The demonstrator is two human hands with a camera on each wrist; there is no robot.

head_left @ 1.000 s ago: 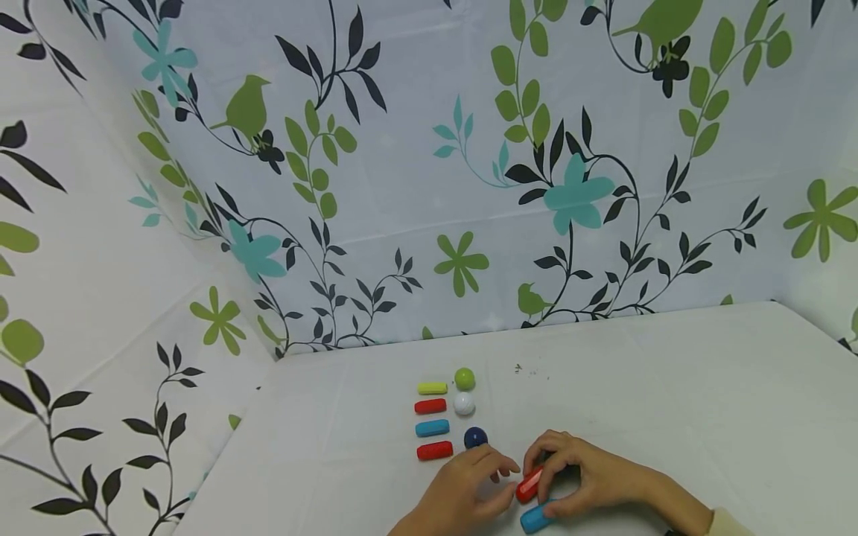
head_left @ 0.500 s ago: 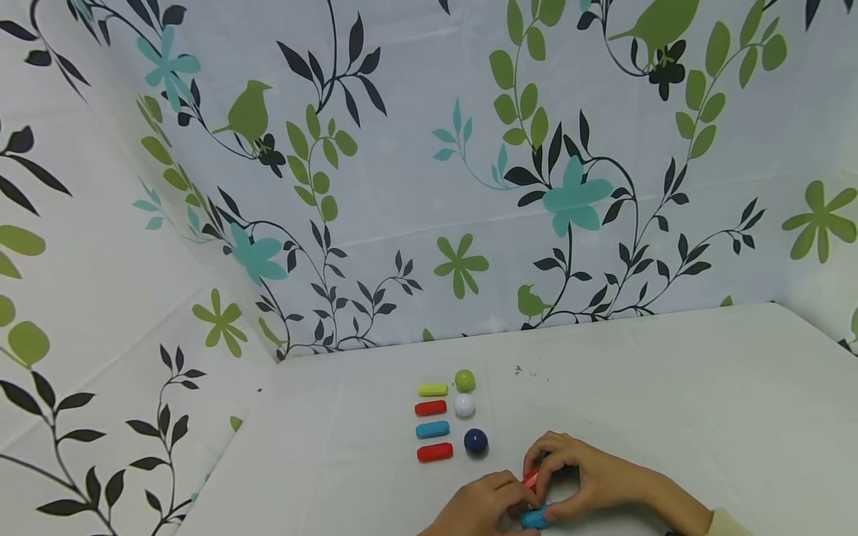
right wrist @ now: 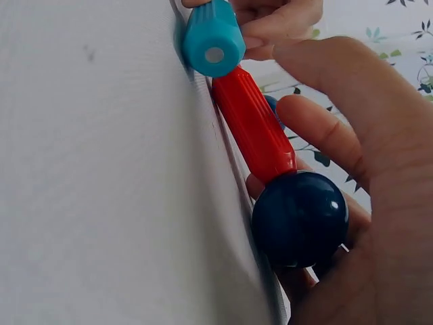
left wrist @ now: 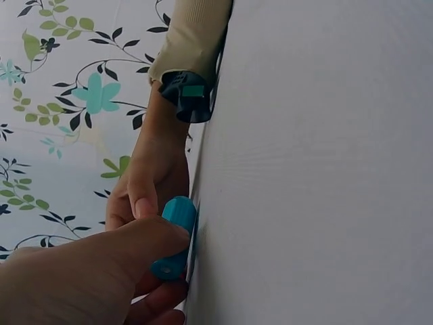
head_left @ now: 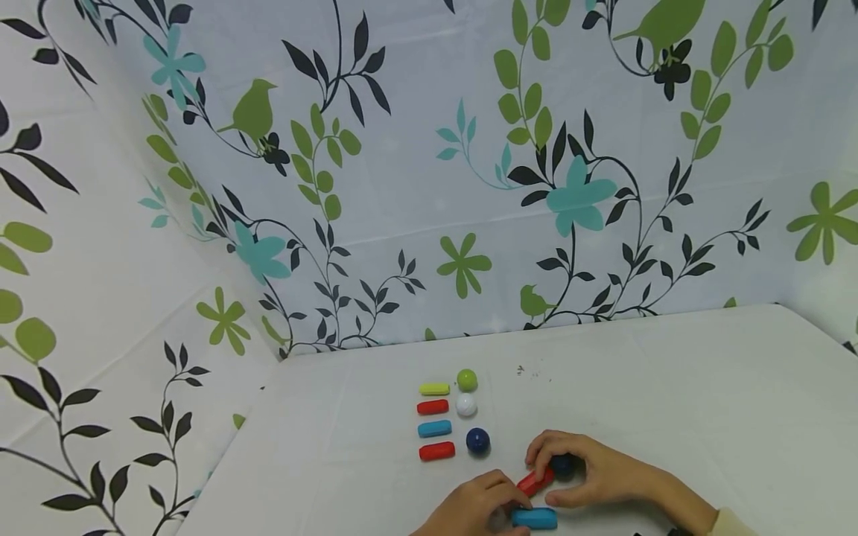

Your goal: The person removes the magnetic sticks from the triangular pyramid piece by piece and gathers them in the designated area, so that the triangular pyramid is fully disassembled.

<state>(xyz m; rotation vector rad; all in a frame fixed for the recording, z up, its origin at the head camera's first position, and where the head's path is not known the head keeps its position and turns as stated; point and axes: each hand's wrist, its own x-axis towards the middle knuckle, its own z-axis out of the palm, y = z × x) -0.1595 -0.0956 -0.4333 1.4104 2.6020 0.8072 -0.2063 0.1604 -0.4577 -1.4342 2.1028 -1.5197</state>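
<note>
Assembly looks underway: left hand (head_left: 479, 508) pinches the blue rod (head_left: 534, 518), right hand (head_left: 590, 470) holds the red rod (head_left: 535, 482) against a dark ball (right wrist: 300, 218). Joining the blue rod's end to the red one likely calls for careful alignment.

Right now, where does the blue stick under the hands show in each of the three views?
Head: the blue stick lies at bottom centre, gripped by the left hand.
Left wrist: lower left of centre, against the white table, under the left thumb.
Right wrist: top centre, seen end-on.
Shared landmark: the red stick beside it is in the head and right wrist views; the left wrist view does not show it.
</note>
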